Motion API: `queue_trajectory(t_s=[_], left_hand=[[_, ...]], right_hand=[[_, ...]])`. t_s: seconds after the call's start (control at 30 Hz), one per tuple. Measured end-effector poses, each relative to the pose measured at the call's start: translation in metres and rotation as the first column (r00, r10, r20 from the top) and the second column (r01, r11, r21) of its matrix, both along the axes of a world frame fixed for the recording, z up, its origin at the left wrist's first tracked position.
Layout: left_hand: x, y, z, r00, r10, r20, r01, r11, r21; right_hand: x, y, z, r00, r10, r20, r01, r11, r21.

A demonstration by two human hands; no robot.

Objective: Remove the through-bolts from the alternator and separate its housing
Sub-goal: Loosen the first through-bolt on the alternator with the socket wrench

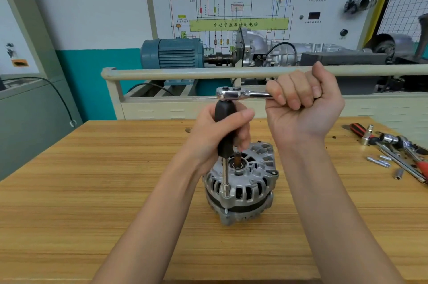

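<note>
A silver alternator stands upright on the wooden table, shaft end up. A black-handled extension driver rises vertically from it, its socket seated at the front left rim of the housing. My left hand grips the black handle. A chrome ratchet sits on top of the handle, its arm pointing right. My right hand grips that arm in a fist. A bolt tip shows below the socket at the housing seam.
Loose tools lie at the table's right edge: a red-and-black screwdriver, a second ratchet, small sockets and bits. Behind the table runs a beige rail, with a blue motor and gearbox display beyond.
</note>
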State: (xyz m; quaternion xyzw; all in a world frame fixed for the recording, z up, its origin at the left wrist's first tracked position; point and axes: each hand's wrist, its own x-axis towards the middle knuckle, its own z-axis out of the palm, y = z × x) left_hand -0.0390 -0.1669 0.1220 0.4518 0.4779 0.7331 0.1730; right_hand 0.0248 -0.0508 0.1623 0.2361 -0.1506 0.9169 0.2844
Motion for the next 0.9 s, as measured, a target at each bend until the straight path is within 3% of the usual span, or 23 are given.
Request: queue_trajectory(t_s=[0.13,0.23,0.3,0.4,0.47,0.63,0.77,0.9], left_hand=[[0.000,0.004,0.006,0.973,-0.159,0.166,0.174,0.981,-0.084],[0.003,0.007,0.006,0.993,0.020,0.113,-0.005,0.992,-0.129],[0.007,0.009,0.004,0.988,0.128,0.082,-0.118,0.986,-0.118],[0.014,0.010,0.004,0.971,0.224,0.088,-0.213,0.970,-0.113],[0.016,0.010,0.005,0.964,0.250,0.086,-0.241,0.964,-0.111],[0.014,0.009,0.005,0.975,0.208,0.075,-0.198,0.972,-0.124],[0.008,0.005,0.007,0.997,0.038,0.070,-0.029,0.991,-0.129],[0.004,0.003,0.016,0.997,-0.035,0.067,0.045,0.987,-0.151]], right_hand=[[0.002,0.004,-0.001,0.997,0.075,-0.011,-0.075,0.997,-0.024],[0.008,-0.003,-0.002,0.997,-0.072,-0.028,0.073,0.996,0.052],[0.013,-0.014,-0.006,0.971,-0.207,-0.117,0.224,0.961,0.161],[0.016,-0.031,-0.012,0.891,-0.353,-0.285,0.417,0.885,0.205],[0.016,-0.035,-0.013,0.863,-0.383,-0.329,0.462,0.863,0.208],[0.014,-0.015,-0.002,0.961,-0.224,-0.163,0.262,0.928,0.265],[0.003,0.004,0.004,1.000,-0.001,-0.014,0.003,0.994,0.111],[-0.012,0.017,0.007,0.972,0.233,0.044,-0.234,0.972,0.030]])
